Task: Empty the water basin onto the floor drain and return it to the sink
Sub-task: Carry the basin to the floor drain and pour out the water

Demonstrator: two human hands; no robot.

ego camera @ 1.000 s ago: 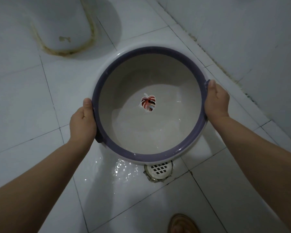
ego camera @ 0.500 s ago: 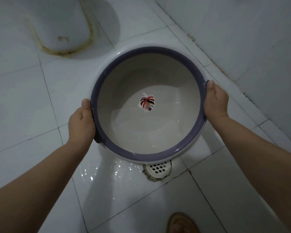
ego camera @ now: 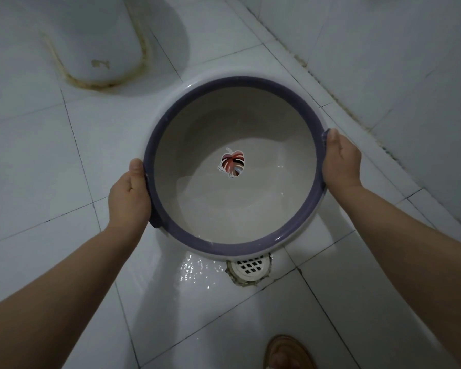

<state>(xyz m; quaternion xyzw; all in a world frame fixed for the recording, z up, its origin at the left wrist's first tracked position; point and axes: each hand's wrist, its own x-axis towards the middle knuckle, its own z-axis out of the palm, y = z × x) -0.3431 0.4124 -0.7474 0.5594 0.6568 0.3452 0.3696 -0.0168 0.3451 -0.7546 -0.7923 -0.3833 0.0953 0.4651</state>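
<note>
1. Basin (ego camera: 171,225): round, white outside, purple rim, pale inside. It is held in the air above the tiled floor (ego camera: 37,166), its near edge over the floor drain (ego camera: 250,267).
2. Contents: a shallow pool of water lies in the near half of the basin, which tilts slightly toward the person. A leaf motif (ego camera: 232,163) in red and brown marks the centre of the bottom.
3. Left hand (ego camera: 129,195): closed around the basin's left rim, thumb on top of the purple band, fingers hidden under the edge beside a small purple lug.
4. Right hand (ego camera: 341,162): closed around the right rim, thumb on top, fingers hidden beneath.
5. Floor drain: round white grate with square holes, partly covered by the basin's near edge; the grout around it is cracked.
6. Floor: a wet patch (ego camera: 197,272) glistens just left of the drain.
7. Surroundings: the stained base of a white toilet (ego camera: 101,43) stands at the upper left; a tiled wall (ego camera: 410,62) runs along the right.
8. A sandalled foot (ego camera: 288,352) shows at the bottom edge.
</note>
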